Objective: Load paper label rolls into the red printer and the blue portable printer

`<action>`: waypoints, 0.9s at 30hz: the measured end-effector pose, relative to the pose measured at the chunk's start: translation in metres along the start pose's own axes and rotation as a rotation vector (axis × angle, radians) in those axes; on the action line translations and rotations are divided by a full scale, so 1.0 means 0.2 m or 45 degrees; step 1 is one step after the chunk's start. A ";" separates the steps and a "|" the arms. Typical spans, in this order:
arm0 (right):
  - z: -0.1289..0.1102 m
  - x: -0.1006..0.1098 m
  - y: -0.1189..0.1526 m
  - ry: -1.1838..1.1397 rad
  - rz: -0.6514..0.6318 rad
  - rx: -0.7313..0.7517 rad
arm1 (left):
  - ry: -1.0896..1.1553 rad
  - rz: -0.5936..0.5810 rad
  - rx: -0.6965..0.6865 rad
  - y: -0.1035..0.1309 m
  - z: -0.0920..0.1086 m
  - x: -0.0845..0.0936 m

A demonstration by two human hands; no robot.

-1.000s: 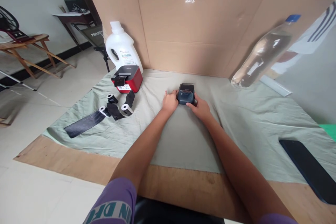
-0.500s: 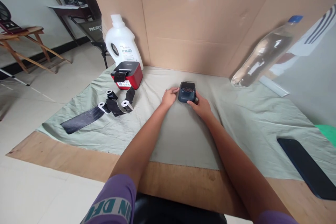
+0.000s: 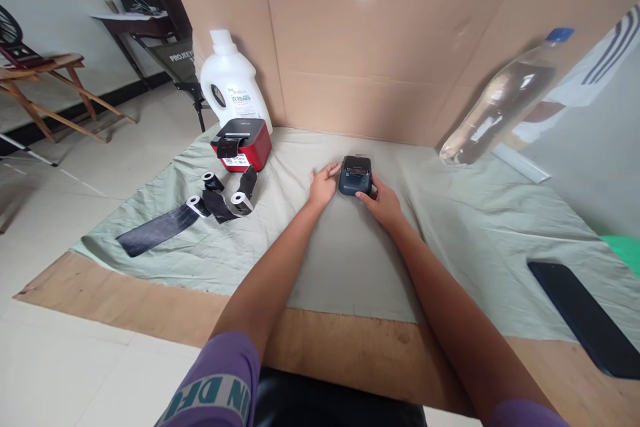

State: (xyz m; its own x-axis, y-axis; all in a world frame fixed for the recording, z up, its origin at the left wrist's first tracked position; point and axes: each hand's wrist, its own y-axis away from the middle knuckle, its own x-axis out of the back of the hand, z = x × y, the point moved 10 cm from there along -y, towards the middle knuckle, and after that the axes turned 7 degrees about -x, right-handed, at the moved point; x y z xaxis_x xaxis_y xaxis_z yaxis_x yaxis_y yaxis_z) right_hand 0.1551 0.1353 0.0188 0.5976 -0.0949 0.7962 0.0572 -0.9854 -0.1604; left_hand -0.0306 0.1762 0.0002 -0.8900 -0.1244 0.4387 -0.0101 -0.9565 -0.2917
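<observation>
A small dark portable label printer [image 3: 355,177] rests on the grey-green cloth in front of me. My right hand [image 3: 385,202] holds it at the right side, thumb against its lower front corner and fingers along its edge. On the opposite side, my left hand [image 3: 324,185] has its fingers stretched toward the printer, their tips at its upper left edge, and the thumb stands apart. Whether the left fingertips press on the printer is hard to tell. To the left sits a red and black printer [image 3: 245,145] with a black strip hanging from its front slot.
Several black paper rolls [image 3: 242,202], partly unwound, lie on the left of the cloth [image 3: 500,233]. Behind the red printer stands a white jug [image 3: 233,80]. A clear bottle [image 3: 505,100] leans at the back right beside cardboard [image 3: 360,40]. A phone [image 3: 583,317] lies front right.
My left hand has shifted slightly, and its thumb now shows apart from the fingers. The right hand and the label printer stay in nearly the same place.
</observation>
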 end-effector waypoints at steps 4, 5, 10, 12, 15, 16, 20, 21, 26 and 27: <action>0.00 0.00 0.00 -0.034 -0.003 0.021 | 0.033 0.014 -0.044 0.04 0.06 0.01; 0.00 -0.01 0.00 -0.039 -0.010 0.015 | 0.028 0.008 -0.052 0.04 0.07 0.01; 0.01 -0.01 0.00 -0.058 -0.036 -0.024 | -0.018 0.010 -0.088 0.04 0.08 0.02; 0.01 -0.01 0.00 -0.056 -0.034 -0.028 | -0.005 0.025 -0.102 0.03 0.08 0.02; 0.01 -0.02 0.01 -0.049 -0.035 -0.038 | 0.073 0.045 -0.119 0.02 0.08 0.02; 0.01 -0.02 0.01 -0.050 -0.032 -0.038 | 0.105 0.044 -0.123 0.02 0.08 0.02; -0.01 0.00 0.03 -0.048 -0.002 -0.007 | 0.209 0.035 -0.137 0.02 0.09 0.01; -0.02 0.00 0.04 -0.044 -0.007 0.002 | 0.223 0.037 -0.140 0.02 0.10 0.01; -0.02 0.00 0.04 -0.021 -0.032 -0.030 | 0.196 0.034 -0.177 -0.06 0.13 0.02; -0.02 0.00 0.04 -0.014 -0.032 -0.037 | 0.181 0.026 -0.185 -0.09 0.13 0.02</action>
State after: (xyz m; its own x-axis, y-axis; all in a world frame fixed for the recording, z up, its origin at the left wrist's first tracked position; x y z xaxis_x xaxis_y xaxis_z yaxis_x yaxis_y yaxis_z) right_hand 0.1522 0.1264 0.0200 0.6048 -0.0686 0.7934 0.0492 -0.9912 -0.1232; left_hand -0.0214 0.1867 0.0297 -0.9459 -0.0950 0.3103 -0.0479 -0.9049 -0.4230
